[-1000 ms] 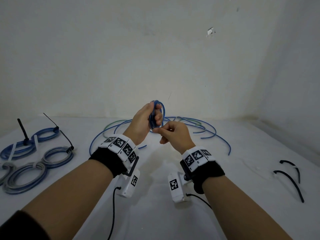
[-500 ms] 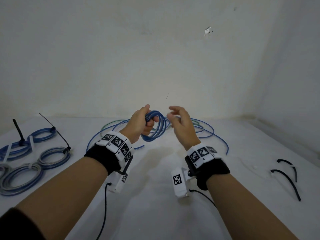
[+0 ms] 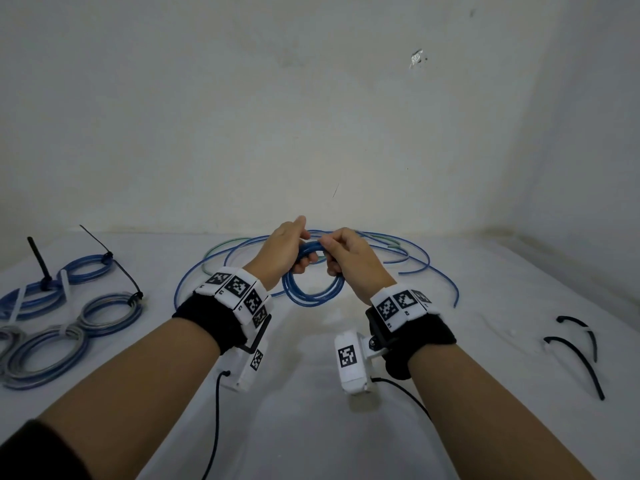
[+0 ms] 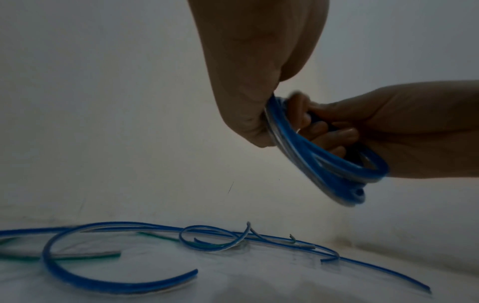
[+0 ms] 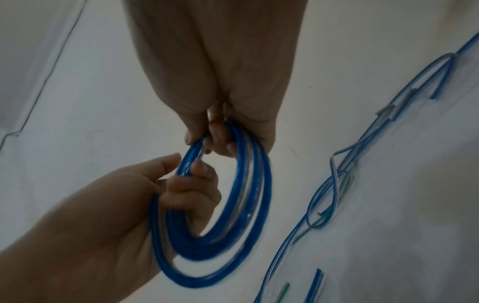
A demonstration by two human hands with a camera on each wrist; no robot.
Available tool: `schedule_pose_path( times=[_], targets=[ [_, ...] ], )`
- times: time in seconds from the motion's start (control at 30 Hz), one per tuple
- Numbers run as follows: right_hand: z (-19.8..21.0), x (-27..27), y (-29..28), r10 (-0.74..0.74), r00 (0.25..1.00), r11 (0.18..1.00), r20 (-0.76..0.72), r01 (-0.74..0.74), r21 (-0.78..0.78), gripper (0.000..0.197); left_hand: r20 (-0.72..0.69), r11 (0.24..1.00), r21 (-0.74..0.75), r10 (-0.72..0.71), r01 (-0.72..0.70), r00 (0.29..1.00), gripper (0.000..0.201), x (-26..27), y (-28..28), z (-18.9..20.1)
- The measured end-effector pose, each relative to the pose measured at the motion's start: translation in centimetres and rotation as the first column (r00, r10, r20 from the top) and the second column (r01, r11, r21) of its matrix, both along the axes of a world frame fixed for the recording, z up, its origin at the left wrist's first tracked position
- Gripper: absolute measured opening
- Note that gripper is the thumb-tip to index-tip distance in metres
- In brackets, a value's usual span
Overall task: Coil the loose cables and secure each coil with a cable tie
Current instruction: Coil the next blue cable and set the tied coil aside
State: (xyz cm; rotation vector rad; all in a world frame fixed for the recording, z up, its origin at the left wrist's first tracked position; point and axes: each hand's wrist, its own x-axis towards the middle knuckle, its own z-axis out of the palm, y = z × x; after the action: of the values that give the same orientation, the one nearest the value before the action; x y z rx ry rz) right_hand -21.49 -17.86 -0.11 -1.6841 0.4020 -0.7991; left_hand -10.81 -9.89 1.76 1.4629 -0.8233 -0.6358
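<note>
Over a white table (image 3: 311, 410) (white wall (image 3: 311, 98) behind), left hand (image 3: 282, 251) and right hand (image 3: 349, 258) grip the blue coil (image 3: 311, 296).

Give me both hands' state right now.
Left hand: closed, gripping the blue cable coil.
Right hand: closed, pinching the same coil's top.

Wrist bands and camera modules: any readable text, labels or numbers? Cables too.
No readable words or numbers in any view.
Left wrist band: black-and-white square marker codes; tiny characters under them, too small to read.
Right wrist band: the same, unreadable.
Left wrist camera and right wrist camera: one marker code each, no text.
Blue coil in the hands: no print visible.
</note>
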Motion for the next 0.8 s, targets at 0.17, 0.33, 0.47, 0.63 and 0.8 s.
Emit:
schedule_pose_path(
  times=[0.17,0.33,0.47,0.63,0.8],
  targets=[
    [0.4,-0.2,-1.1,-0.204,0.966,0.974,0.155,0.184,0.134,0.016,-0.068,0.992,0.043,0.122,-0.119,0.99,0.054,0.4,0.2,0.3],
    [1.0,-0.5,-1.7,-0.358,0.897,0.918,0.26,0.288,0.271,0.016,-0.223,0.963,0.253,0.15,-0.092,0.963,0.071,1.4,1.3,0.3],
    [1.0,-0.5,-1.8,-0.436,0.849,0.878,0.298,0.327,0.35,0.013,-0.485,0.995,0.07,0.094,-0.068,0.87,0.06,1.9,1.3,0.6],
    [1.2,-0.6,-1.6,-0.467,0.815,0.847,0.342,0.303,0.436,0.012,-0.501,0.976,-0.219,-0.106,-0.007,0.859,0.021,2.1,1.1,0.2],
    [0.7,-0.2,-1.4,-0.424,0.845,0.862,0.325,0.267,0.431,0.016,0.075,0.99,-0.141,0.01,0.001,0.997,0.028,0.9,0.4,-0.3]
  ],
)
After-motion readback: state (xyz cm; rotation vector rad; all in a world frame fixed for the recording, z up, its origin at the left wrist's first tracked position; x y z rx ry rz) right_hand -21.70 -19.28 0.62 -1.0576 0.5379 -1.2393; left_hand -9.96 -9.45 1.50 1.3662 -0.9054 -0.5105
